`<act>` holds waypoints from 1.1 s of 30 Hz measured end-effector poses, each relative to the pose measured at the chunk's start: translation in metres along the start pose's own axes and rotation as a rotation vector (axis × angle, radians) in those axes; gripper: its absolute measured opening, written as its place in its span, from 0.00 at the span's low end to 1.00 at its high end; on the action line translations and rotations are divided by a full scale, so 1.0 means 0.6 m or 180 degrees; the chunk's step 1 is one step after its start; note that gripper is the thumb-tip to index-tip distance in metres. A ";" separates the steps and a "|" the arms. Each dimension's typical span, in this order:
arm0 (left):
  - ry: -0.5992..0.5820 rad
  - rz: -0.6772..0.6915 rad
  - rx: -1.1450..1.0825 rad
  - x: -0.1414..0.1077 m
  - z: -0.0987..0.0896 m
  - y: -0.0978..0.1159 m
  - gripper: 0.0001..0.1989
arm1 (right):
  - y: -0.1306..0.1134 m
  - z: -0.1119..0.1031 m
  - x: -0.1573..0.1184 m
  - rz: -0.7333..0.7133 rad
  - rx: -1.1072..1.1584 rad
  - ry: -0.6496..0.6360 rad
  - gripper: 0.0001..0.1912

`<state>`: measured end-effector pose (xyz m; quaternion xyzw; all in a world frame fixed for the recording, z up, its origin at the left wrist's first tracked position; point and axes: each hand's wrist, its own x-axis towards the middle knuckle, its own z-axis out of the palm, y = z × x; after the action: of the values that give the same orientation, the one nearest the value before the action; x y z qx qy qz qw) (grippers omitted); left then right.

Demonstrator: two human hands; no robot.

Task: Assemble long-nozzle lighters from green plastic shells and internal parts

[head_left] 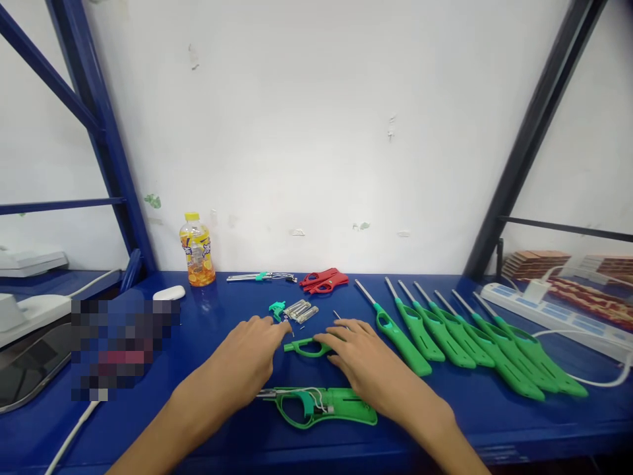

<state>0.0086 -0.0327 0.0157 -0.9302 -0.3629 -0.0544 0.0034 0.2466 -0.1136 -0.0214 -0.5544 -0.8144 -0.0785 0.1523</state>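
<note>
An opened green lighter half (341, 404) lies near the front edge, with a teal trigger, white wires and a metal rod in it. Behind it is another green shell (307, 348); the fingers of my right hand (353, 346) rest on its right part, spread. My left hand (254, 346) is beside the small parts, fingers bent down; its fingertips are near small teal pieces (277, 310), and whether they pinch anything is too small to tell. Several clear fuel tanks (301, 310) lie behind the hands. Red shells (324, 281) and metal rods (257, 277) are by the wall.
Several assembled green lighters (403, 340) lie in a row at right, beside a white power strip (568, 316). A bottle (197, 254) stands at back left, near a white oval case (169, 293). A phone (34, 369) and a cable (74, 435) are at left. Blue rack posts frame the table.
</note>
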 end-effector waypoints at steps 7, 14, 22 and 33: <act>-0.0086 -0.0120 -0.0253 0.014 -0.003 -0.009 0.21 | 0.011 -0.026 -0.005 0.0082 0.0130 0.0145 0.17; -0.0153 -0.0034 -0.0319 0.016 0.015 -0.009 0.23 | 0.056 -0.074 -0.033 0.0741 0.0542 0.0377 0.20; -0.0250 0.0046 -0.0419 0.022 0.009 -0.007 0.20 | 0.054 -0.057 -0.019 0.0751 0.0462 0.0451 0.20; -0.0254 0.0141 -0.0557 0.032 0.025 -0.027 0.10 | -0.002 -0.054 0.000 0.0708 0.0765 -0.0155 0.16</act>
<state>0.0133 -0.0072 0.0025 -0.9362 -0.3360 -0.0487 -0.0910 0.2507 -0.1238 0.0089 -0.6206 -0.7550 0.0503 0.2056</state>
